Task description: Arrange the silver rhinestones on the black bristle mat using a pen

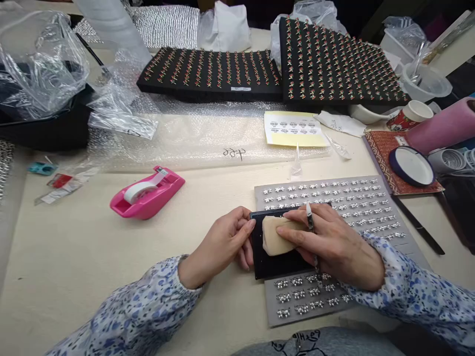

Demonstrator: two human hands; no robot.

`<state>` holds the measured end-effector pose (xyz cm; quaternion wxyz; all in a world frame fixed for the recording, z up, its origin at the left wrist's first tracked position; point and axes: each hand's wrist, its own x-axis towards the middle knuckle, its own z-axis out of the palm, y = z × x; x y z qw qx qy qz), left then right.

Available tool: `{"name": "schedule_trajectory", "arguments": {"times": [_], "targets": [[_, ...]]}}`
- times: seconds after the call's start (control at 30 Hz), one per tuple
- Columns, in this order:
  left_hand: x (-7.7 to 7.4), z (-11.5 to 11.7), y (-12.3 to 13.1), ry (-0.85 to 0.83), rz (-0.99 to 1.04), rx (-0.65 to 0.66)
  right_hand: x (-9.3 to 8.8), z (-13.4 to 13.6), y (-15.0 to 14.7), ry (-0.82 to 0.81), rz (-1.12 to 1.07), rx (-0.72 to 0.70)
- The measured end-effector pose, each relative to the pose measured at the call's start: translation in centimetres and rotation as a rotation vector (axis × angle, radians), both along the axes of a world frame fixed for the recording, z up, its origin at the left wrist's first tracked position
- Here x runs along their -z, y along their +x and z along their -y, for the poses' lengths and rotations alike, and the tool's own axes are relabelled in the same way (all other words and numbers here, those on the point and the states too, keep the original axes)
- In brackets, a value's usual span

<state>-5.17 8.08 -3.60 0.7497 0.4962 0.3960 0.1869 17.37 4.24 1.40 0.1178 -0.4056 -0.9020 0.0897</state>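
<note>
My left hand (232, 240) pinches the left edge of a flat black board (261, 267) between thumb and fingers. Fingers of my right hand (330, 242) press a beige sponge-like block (272, 237) onto the board's face. A slim tool with a white tip (308, 210) is tucked between the fingers of that same hand. Beneath the board lies a grey foam sheet (269, 311) with rows of small silver jewellery pieces (284, 298). Part of the sheet is hidden by the board and my right hand.
A pink tape dispenser (148, 195) stands left of my hands. Black foam boards with red-and-gold pieces (210, 69) lie at the back, near a yellow-edged label sheet (295, 129). Tweezers (419, 227), a round dish (411, 165) and a paper cup (410, 116) are at the right.
</note>
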Motion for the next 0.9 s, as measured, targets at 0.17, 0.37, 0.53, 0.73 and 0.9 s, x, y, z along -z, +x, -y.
{"name": "schedule_trajectory", "arguments": {"times": [0.17, 0.37, 0.53, 0.73, 0.9], "targets": [[0.0, 0.1, -0.1, -0.015, 0.011, -0.004, 0.3, 0.3, 1.0, 0.007, 0.006, 0.022], [-0.2, 0.1, 0.0, -0.034, 0.015, -0.011, 0.3, 1.2, 3.0, 0.009, 0.010, 0.079], [-0.1, 0.1, 0.0, -0.051, 0.014, -0.022, -0.1, 1.4, 5.0, 0.000, -0.018, 0.080], [-0.3, -0.1, -0.1, -0.045, 0.002, -0.014, -0.7, -0.5, 4.7, -0.002, -0.055, 0.083], [-0.3, 0.0, -0.1, -0.032, 0.008, -0.009, 0.1, -2.6, 2.5, -0.038, -0.006, 0.002]]}}
